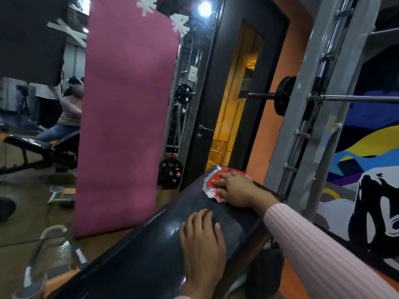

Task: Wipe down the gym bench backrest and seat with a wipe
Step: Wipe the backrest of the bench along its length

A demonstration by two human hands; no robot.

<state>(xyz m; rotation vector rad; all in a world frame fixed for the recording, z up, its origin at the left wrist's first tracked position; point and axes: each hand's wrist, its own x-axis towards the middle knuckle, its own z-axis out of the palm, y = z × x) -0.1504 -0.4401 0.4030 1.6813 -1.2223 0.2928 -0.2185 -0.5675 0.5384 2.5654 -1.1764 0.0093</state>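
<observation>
A black padded bench backrest [151,244] runs from the lower left up to the middle right. Near its far end lies a red, white and grey wipe [210,186], flat on the pad. My right hand [235,188] presses down on the wipe with its fingers spread over it. My left hand [201,238] lies flat and bare on the pad, closer to me, fingers slightly apart. The pad looks wet and shiny beside my left hand. The bench seat is out of view.
A pink mat [125,117] is taped over a wall mirror to the left. A grey rack post [306,100] with a loaded barbell [282,96] stands right of the bench end. A dark door [228,91] is behind. Weight plates [170,173] sit on the floor.
</observation>
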